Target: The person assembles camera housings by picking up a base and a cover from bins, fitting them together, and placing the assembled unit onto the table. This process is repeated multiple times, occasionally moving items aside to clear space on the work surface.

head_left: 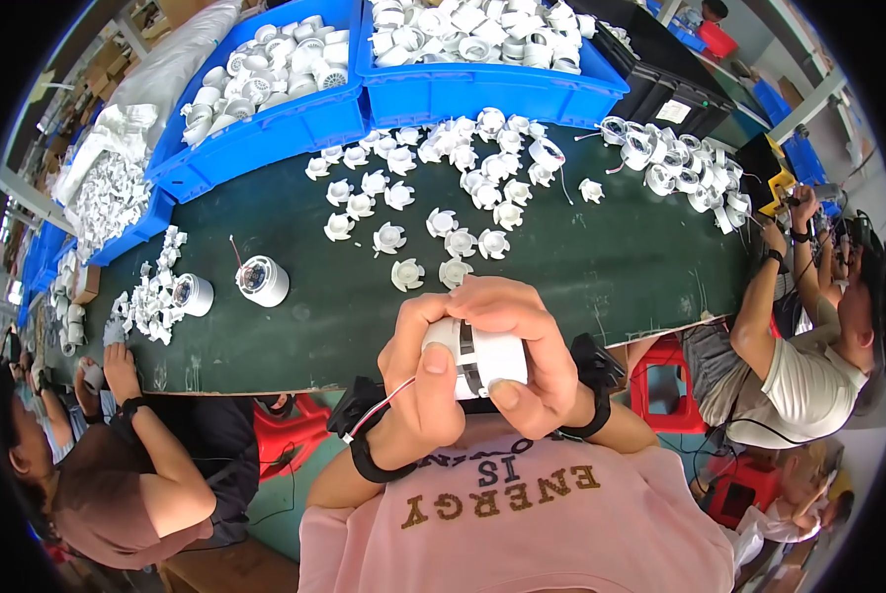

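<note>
Both hands meet over the near edge of the dark green bench, closed around one white cylindrical housing. The left hand has its grip shut around the housing's left end, thumb on the front; the right hand wraps over its top and right end, thumb beneath. A thin red and white wire runs from the housing across the left wrist.

Beyond the housing on the bench lies a loose scatter of small white fan-shaped parts, too many to count. Left of them stand two white cylinders, one larger. Behind the scatter sit two blue bins heaped with white parts. Two other people work at the bench's ends.
</note>
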### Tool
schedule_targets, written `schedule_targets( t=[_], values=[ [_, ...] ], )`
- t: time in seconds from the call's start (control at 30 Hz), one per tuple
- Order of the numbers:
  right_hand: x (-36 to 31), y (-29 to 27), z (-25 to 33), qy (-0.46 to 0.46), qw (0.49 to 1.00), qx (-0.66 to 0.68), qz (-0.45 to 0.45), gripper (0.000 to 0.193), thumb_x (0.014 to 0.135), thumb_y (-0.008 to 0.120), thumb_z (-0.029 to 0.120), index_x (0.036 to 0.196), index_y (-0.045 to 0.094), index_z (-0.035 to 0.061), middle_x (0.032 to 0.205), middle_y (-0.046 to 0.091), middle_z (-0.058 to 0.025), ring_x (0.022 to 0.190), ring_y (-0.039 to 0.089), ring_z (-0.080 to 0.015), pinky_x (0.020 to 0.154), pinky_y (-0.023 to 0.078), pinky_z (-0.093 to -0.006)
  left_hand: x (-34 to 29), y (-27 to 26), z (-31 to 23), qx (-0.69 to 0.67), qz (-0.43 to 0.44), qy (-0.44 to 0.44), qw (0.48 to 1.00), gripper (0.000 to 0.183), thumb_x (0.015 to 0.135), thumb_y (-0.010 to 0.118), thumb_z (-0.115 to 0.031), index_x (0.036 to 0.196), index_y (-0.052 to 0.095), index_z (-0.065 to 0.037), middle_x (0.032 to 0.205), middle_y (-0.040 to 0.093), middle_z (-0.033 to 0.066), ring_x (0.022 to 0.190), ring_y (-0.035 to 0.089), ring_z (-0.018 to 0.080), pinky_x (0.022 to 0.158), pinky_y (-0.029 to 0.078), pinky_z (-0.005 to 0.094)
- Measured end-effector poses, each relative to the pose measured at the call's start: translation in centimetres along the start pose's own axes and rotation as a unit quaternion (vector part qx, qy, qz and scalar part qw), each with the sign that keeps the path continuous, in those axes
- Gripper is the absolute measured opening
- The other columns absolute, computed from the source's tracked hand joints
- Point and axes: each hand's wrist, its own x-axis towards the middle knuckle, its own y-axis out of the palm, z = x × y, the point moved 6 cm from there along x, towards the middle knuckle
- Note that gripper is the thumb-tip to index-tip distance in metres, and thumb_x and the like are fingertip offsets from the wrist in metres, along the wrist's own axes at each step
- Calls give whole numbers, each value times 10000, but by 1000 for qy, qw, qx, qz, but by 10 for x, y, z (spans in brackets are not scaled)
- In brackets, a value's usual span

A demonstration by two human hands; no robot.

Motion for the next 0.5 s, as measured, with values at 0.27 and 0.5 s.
schedule_targets(
  t=[0.27, 0.5],
  values=[
    [-1, 1, 4, -33, 999, -6, 27, 461, 891, 533, 274, 1232, 405, -8, 1197, 475, -225, 1135, 481, -369, 1021, 303, -569, -3, 1, -1, -7, 3, 30, 1000, 381, 952, 357, -309, 1017, 491, 42, 821, 555, 121, 649, 516, 155, 580, 418, 279],
    [-1, 0, 9, -35, 999, -10, 23, 418, 878, 550, 256, 1200, 433, 17, 1176, 497, -210, 1117, 499, -362, 1011, 314, -574, -5, 1, -8, -6, 0, 52, 999, 382, 953, 361, -303, 1011, 489, 52, 807, 566, 123, 628, 525, 158, 563, 417, 273]
  ],
)
